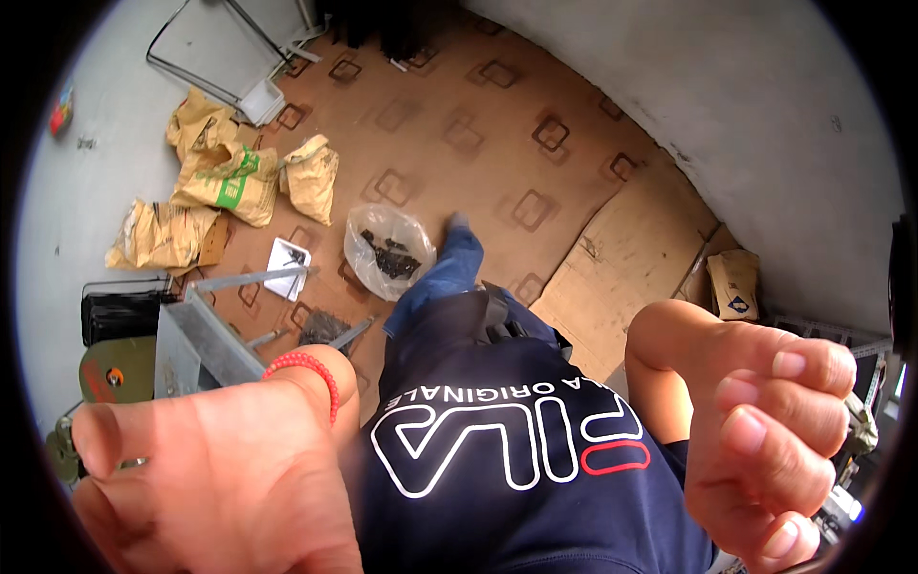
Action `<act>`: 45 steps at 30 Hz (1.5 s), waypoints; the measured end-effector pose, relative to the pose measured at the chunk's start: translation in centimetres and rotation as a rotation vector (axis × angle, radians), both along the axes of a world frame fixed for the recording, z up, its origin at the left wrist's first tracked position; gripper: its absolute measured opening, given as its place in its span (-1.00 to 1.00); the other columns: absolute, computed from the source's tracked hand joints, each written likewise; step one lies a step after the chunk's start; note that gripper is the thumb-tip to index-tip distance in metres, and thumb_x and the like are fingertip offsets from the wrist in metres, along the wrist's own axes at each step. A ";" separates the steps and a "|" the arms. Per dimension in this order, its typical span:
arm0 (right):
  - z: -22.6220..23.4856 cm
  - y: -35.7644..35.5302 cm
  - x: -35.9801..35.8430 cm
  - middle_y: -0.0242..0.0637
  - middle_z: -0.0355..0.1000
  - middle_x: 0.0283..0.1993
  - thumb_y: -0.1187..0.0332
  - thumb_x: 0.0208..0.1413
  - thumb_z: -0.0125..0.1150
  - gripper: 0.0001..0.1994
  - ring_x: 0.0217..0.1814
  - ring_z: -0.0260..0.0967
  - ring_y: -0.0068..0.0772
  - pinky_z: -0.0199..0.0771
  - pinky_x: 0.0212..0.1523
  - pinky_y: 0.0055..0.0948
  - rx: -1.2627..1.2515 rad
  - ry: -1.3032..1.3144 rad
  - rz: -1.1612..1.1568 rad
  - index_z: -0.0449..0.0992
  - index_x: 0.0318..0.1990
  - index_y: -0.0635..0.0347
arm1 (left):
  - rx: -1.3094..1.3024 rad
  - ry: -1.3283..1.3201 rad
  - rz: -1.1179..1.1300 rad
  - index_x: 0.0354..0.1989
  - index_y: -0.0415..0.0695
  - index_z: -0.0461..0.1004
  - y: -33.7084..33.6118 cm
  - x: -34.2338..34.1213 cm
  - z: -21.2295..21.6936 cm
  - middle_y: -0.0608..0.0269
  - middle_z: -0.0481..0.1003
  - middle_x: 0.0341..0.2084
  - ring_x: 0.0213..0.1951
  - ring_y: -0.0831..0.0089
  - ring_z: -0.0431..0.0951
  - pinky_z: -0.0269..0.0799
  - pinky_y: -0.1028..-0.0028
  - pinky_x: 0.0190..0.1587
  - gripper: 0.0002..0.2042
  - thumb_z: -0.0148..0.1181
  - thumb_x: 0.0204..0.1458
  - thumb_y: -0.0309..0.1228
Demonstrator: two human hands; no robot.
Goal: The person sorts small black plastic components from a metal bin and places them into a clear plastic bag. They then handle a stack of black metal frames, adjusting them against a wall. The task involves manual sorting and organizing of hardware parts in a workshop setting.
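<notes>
My left hand (220, 478) is raised close in front at the lower left, its palm turned toward me. Its fingers are partly cut off and bent but stand apart, with nothing seen in them. A red bead bracelet (311, 366) circles that wrist. On the right, my right hand (765, 440) is held up too, its fingers curled in toward the palm, fingertips and nails showing. I see no object in it. Between the hands is my dark blue printed T-shirt (516, 531), and beyond it a leg in blue jeans (445, 273).
A clear plastic bag (413, 234) with dark pieces stands by my foot. Left of it are a white tray (284, 271), a grey metal frame (225, 325) and several brown paper sacks (225, 177). Flattened cardboard (612, 268) and another sack (734, 285) lie right, along the wall (755, 105).
</notes>
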State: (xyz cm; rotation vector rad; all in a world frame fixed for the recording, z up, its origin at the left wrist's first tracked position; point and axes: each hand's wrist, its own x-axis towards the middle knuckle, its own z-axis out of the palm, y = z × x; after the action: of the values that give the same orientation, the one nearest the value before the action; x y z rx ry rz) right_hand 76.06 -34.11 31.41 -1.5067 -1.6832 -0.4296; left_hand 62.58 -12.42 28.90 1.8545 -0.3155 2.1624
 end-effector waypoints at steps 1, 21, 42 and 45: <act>0.3 0.4 2.6 -0.04 0.37 -0.26 0.34 0.13 -0.21 -0.63 -0.43 0.33 -0.32 0.40 -0.45 -0.40 0.000 -0.143 0.107 0.04 0.11 0.08 | -0.004 -0.008 -0.027 0.10 -0.12 0.03 0.8 1.1 -0.1 0.11 0.22 -0.01 0.03 0.23 0.20 0.16 0.05 0.02 -0.27 -0.23 -0.09 0.25; -21.0 33.8 32.1 -0.32 0.36 -0.63 0.41 0.14 -0.14 -0.83 -0.61 0.30 -0.62 0.32 -0.56 -0.65 -0.219 1.312 -0.203 0.37 -0.31 0.32 | -1.221 0.423 -1.081 -0.06 -0.26 0.24 34.4 32.1 -12.5 0.13 0.35 -0.14 -0.09 0.38 0.34 0.23 0.41 -0.01 -0.67 -0.20 0.11 -0.29; -29.9 82.2 65.9 -0.12 0.40 -0.34 0.66 -0.18 -0.12 -0.73 -0.34 0.40 -0.31 0.37 -0.31 -0.47 -0.429 0.902 -0.018 0.40 -0.26 0.32 | -1.709 0.653 -0.322 -0.25 -0.21 0.36 65.9 48.0 -25.6 0.21 0.45 -0.37 -0.33 0.53 0.44 0.34 0.61 -0.22 -0.85 -0.05 0.02 -0.47; -29.4 86.4 67.2 -0.14 0.41 -0.39 0.59 -0.14 -0.06 -0.77 -0.34 0.40 -0.30 0.37 -0.30 -0.45 -0.507 0.952 0.050 0.41 -0.25 0.29 | -1.766 0.667 -0.358 -0.24 -0.22 0.36 69.7 50.1 -27.8 0.20 0.45 -0.37 -0.33 0.51 0.45 0.35 0.59 -0.21 -0.84 -0.04 0.02 -0.46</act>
State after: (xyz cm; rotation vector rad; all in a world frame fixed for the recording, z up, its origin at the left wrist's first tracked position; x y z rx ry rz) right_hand 143.27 52.27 1.97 -1.6181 -1.0659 0.7108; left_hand 112.68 57.31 1.11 1.0221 0.9813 0.6822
